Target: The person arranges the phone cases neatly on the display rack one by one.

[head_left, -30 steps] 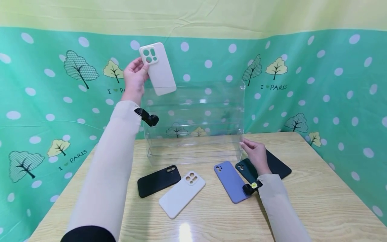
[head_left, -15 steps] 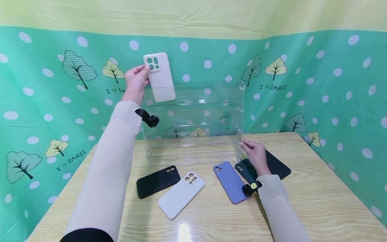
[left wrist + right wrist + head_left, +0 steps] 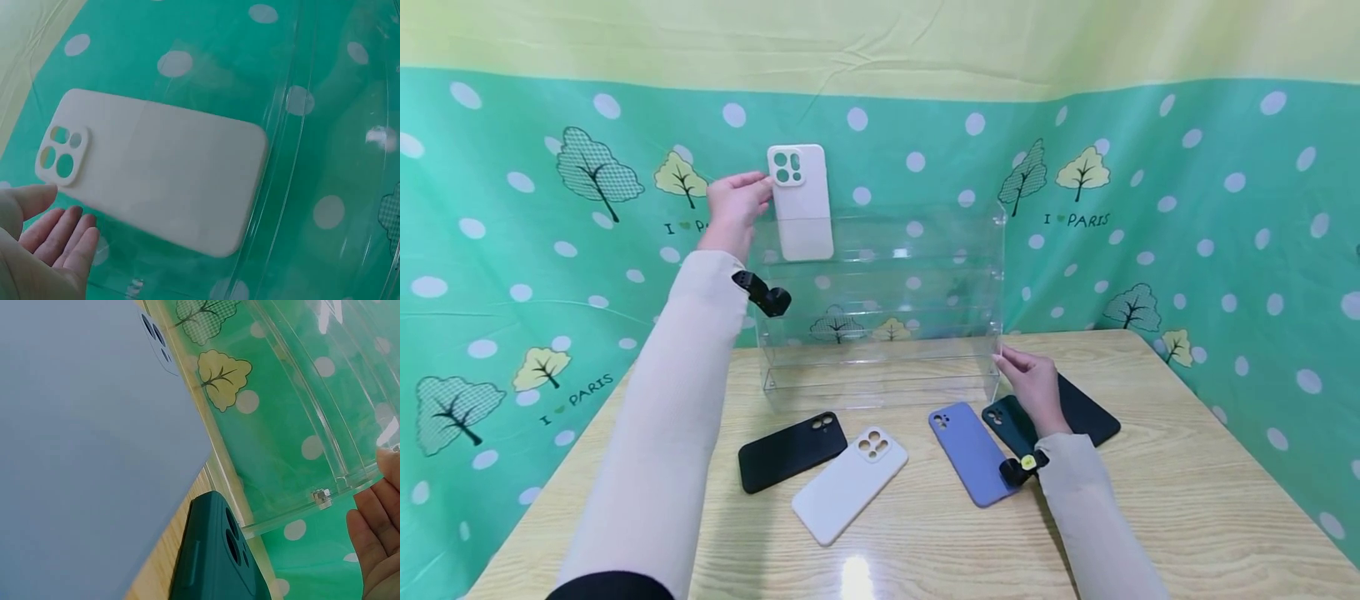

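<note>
A white phone case [image 3: 805, 204] stands upright in the top tier of a clear acrylic display rack [image 3: 880, 372], its lower part behind the transparent front. My left hand [image 3: 737, 206] is at the case's left edge beside the camera cutout. In the left wrist view, the thumb and fingers [image 3: 78, 250] are spread apart, with the thumb tip close to the case edge. My right hand [image 3: 1033, 383] pinches the rack's right side panel low down, thumb on one face and fingers on the other. In the right wrist view, that hand [image 3: 381, 531] shows only partly.
On the wooden table [image 3: 1187, 483], a black case [image 3: 790, 454] and another white case [image 3: 842, 496] lie front left, touching. A purple-blue case [image 3: 973, 458], a dark green case [image 3: 1011, 417] and a black flat item [image 3: 1086, 408] lie around my right forearm. A patterned curtain [image 3: 1225, 208] hangs behind.
The white case has come down and right into the rack's top tier and turned upright. My left fingers have loosened from it. My right hand keeps its place on the rack.
</note>
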Demonstrator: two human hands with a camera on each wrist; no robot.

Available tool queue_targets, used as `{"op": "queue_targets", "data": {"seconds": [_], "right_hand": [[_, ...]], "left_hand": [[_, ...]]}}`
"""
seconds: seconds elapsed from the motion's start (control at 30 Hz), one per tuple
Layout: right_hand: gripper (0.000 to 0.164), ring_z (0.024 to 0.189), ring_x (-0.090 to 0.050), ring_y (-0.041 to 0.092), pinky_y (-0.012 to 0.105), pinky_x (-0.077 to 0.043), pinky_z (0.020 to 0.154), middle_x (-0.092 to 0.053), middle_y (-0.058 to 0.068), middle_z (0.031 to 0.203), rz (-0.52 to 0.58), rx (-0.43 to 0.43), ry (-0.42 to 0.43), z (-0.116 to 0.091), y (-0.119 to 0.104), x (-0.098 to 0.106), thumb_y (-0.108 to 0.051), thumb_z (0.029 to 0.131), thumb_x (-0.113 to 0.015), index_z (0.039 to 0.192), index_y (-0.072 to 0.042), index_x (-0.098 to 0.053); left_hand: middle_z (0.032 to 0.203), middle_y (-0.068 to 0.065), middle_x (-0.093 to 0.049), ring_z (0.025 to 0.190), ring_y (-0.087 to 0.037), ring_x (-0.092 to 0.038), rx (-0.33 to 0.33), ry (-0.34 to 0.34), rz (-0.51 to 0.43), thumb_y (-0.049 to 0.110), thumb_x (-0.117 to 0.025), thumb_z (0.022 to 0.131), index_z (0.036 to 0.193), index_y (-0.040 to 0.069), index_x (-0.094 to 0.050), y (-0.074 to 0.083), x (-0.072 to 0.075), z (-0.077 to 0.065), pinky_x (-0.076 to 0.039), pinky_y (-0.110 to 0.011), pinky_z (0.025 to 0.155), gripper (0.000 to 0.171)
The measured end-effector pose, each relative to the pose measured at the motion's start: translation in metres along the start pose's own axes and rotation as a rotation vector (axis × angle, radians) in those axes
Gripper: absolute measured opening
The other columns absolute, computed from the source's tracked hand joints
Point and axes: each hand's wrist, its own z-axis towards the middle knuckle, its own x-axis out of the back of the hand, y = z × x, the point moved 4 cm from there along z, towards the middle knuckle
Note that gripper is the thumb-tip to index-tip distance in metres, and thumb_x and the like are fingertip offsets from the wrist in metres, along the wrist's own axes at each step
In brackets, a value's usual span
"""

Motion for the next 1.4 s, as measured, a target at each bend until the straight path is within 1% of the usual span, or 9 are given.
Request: {"op": "queue_targets", "data": {"seconds": [0.23,0.43,0.57,0.7,0.83,0.9,1.03,1.2,1.4], "right_hand": [[0.041,0.109,-0.061,0.021,0.013,-0.051,0.078,-0.062,0.010,0.122,-0.016,-0.007,0.002,0.000,0.001,0.002,-0.034,0.087,-0.067,0.119,-0.008,-0.064],[0.044,0.110,-0.060,0.021,0.013,-0.051,0.078,-0.061,0.009,0.124,-0.031,-0.027,-0.007,0.000,0.004,0.004,-0.037,0.087,-0.066,0.120,-0.009,-0.063],[0.045,0.109,-0.060,0.021,0.015,-0.052,0.079,-0.061,0.010,0.123,-0.042,-0.043,-0.006,-0.001,0.007,0.004,-0.038,0.087,-0.066,0.121,-0.009,-0.063],[0.045,0.108,-0.061,0.021,0.014,-0.052,0.078,-0.062,0.010,0.122,-0.043,-0.039,-0.001,-0.002,0.007,0.004,-0.038,0.087,-0.066,0.121,-0.009,-0.063],[0.046,0.108,-0.061,0.022,0.017,-0.052,0.080,-0.062,0.010,0.122,-0.039,-0.029,-0.007,-0.002,0.005,0.002,-0.039,0.087,-0.066,0.122,-0.009,-0.062],[0.046,0.109,-0.061,0.022,0.017,-0.052,0.081,-0.062,0.010,0.123,-0.036,-0.025,-0.008,-0.002,0.004,0.001,-0.038,0.087,-0.066,0.122,-0.009,-0.062],[0.045,0.108,-0.061,0.022,0.013,-0.052,0.077,-0.062,0.010,0.122,-0.035,-0.013,0.004,-0.002,0.002,0.001,-0.038,0.087,-0.066,0.121,-0.009,-0.063],[0.043,0.107,-0.062,0.022,0.010,-0.050,0.074,-0.063,0.011,0.120,-0.030,0.004,0.020,-0.002,0.001,-0.001,-0.036,0.087,-0.066,0.120,-0.009,-0.064],[0.040,0.104,-0.063,0.023,0.008,-0.050,0.071,-0.064,0.012,0.118,-0.024,0.011,0.043,-0.002,0.001,-0.002,-0.032,0.087,-0.067,0.118,-0.007,-0.064]], "left_hand": [[0.131,-0.003,-0.057,0.119,-0.015,-0.055,-0.029,-0.050,-0.081,0.012,-0.067,0.088,0.126,0.013,-0.059,0.001,0.017,-0.013,-0.045,-0.021,0.098,0.039],[0.130,-0.008,-0.058,0.117,-0.018,-0.056,-0.054,-0.141,-0.127,0.010,-0.071,0.084,0.127,0.007,-0.058,-0.016,0.036,-0.035,-0.044,-0.026,0.102,0.045],[0.129,-0.005,-0.058,0.117,-0.017,-0.055,-0.094,-0.251,-0.008,0.020,-0.074,0.081,0.128,0.011,-0.057,-0.035,0.051,-0.055,-0.042,-0.025,0.103,0.051],[0.130,-0.001,-0.058,0.118,-0.015,-0.054,-0.140,-0.370,0.207,0.033,-0.069,0.085,0.131,0.013,-0.053,-0.067,0.063,-0.074,-0.035,-0.031,0.110,0.052],[0.130,0.000,-0.059,0.113,-0.010,-0.057,-0.167,-0.485,0.341,0.035,-0.062,0.090,0.134,0.007,-0.048,-0.109,0.075,-0.091,-0.030,-0.040,0.113,0.054],[0.128,0.002,-0.060,0.111,-0.006,-0.058,-0.160,-0.543,0.361,0.032,-0.061,0.091,0.135,0.005,-0.047,-0.131,0.080,-0.097,-0.032,-0.039,0.111,0.053],[0.125,0.002,-0.062,0.106,-0.002,-0.059,-0.116,-0.622,0.349,0.022,-0.059,0.093,0.134,-0.001,-0.046,-0.174,0.087,-0.106,-0.042,-0.026,0.102,0.049],[0.126,-0.010,-0.061,0.106,-0.003,-0.059,-0.021,-0.643,0.327,0.015,-0.059,0.093,0.132,-0.007,-0.046,-0.220,0.091,-0.113,-0.043,-0.016,0.095,0.047],[0.126,-0.018,-0.060,0.116,-0.024,-0.057,0.023,-0.593,0.396,0.012,-0.063,0.090,0.128,-0.006,-0.053,-0.249,0.087,-0.119,-0.045,-0.022,0.096,0.043]]}}
